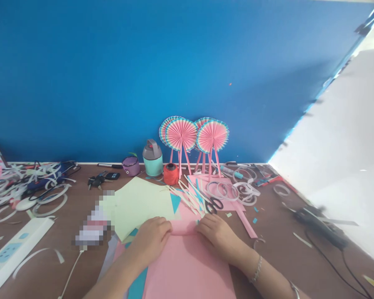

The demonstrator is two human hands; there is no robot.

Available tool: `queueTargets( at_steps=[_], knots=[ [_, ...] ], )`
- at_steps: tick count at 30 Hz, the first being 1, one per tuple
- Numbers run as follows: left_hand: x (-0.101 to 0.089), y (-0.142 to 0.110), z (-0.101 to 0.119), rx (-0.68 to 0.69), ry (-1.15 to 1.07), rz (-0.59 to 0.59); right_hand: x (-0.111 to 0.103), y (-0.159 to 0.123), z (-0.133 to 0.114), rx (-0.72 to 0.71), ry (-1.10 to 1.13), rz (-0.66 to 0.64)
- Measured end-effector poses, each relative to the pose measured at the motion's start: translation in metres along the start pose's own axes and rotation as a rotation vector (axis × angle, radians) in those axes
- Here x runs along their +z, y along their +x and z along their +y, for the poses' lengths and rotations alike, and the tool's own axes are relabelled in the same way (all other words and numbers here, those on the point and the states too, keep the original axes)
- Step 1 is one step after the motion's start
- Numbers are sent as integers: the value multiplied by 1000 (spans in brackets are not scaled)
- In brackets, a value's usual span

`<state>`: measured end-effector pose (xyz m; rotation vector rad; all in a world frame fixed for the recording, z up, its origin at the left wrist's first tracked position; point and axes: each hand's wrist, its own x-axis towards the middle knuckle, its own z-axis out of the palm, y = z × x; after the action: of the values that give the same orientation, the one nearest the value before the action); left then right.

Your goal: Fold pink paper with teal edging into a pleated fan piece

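A large sheet of pink paper lies in front of me, with its far end turned over into a narrow rolled or folded band. My left hand grips the left end of that band, its fingers curled over the paper. At the other end, my right hand holds the band with bent fingers; the fingertips are partly hidden. Just beyond my right hand are scissors with black handles and several pale paper strips. Light green paper lies beyond my left hand, and blue paper shows under the pink sheet.
Several pink pleated paper fans lean on the blue wall. Before them stand a red spool, a teal container and a purple pot. A power strip lies left, a glue gun right.
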<state>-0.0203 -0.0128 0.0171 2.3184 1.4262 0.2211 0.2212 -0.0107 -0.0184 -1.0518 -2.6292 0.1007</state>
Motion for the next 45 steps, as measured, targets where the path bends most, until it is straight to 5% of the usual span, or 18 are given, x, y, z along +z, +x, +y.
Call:
queueTargets(
  at_steps=[27,34,45],
  knots=[
    [-2,-3,-2,63,36,-41,-4,2,1,15,77,-6],
    [-1,-1,-7,6,-99,-16,1,4,5,131,324,52],
    [5,2,-7,-78,-107,-4,3,7,2,311,380,71]
  ],
)
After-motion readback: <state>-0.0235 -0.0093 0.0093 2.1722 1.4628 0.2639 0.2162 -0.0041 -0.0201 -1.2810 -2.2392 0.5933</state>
